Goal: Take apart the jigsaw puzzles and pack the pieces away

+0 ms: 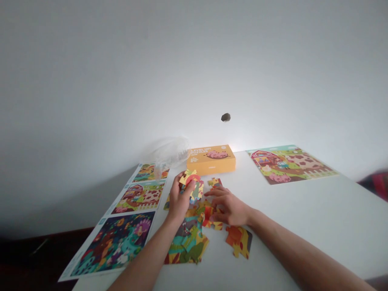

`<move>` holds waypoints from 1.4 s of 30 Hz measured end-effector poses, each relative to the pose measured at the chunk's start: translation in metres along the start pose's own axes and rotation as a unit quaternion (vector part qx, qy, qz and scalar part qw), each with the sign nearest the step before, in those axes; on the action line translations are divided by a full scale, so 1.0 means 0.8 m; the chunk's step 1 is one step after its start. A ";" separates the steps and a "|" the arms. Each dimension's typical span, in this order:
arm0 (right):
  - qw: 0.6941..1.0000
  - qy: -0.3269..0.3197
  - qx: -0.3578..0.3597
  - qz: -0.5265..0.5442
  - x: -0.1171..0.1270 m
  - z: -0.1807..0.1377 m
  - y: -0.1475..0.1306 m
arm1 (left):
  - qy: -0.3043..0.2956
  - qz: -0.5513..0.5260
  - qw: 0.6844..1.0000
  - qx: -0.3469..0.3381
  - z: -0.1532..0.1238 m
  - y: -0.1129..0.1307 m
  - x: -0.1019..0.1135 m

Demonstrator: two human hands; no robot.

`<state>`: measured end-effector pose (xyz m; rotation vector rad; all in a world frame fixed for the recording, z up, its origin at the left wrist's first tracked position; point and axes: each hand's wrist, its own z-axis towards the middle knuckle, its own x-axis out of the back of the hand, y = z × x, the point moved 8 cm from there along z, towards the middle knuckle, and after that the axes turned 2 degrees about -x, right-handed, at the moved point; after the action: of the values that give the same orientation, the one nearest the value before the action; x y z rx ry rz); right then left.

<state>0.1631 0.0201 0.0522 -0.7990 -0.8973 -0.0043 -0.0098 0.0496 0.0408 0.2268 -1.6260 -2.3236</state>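
My left hand (pixel 178 200) is closed around a few puzzle pieces (pixel 196 188), raised over the table, with the thumb pressed on their printed face. Low above the loose pieces, my right hand (pixel 233 208) has its fingers bent and apart. Its thumb lies by a red and yellow puzzle piece (pixel 207 215); whether it touches is unclear. Below my hands is a partly joined puzzle (pixel 188 242) with a green crocodile, partly covered by my left forearm. An orange and yellow piece (pixel 241 240) lies to its right. Another piece (pixel 214 182) shows behind my right fingers.
Behind my hands stands a yellow puzzle box (pixel 211 165). Beside it is a crumpled clear plastic bag (pixel 171 151). A sheet with several printed pictures (pixel 121 238) runs along the left edge. A farm puzzle picture (pixel 291 165) lies at the back right, near the white wall (pixel 182 72).
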 end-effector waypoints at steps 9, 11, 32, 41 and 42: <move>0.997 -0.040 0.004 -0.063 -0.009 -0.001 0.002 | -0.047 0.095 0.991 -0.081 0.000 0.015 -0.011; 0.999 -0.036 0.011 -0.038 -0.008 -0.001 -0.001 | -0.072 0.106 0.988 -0.091 -0.003 0.018 -0.015; 0.981 0.134 -0.107 -0.089 0.026 -0.004 0.037 | -0.264 0.187 0.922 -0.213 -0.035 0.035 -0.057; 0.964 0.085 -0.175 -0.183 0.021 -0.005 0.060 | -0.209 0.225 0.938 -0.160 -0.022 0.019 -0.042; 0.964 0.078 -0.172 -0.185 0.019 -0.004 0.060 | -0.225 0.227 0.934 -0.161 -0.024 0.018 -0.044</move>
<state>0.1906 0.0570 0.0321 -0.9265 -0.8959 -0.5582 0.0314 0.0398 0.0459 -0.7247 -1.2496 -2.3105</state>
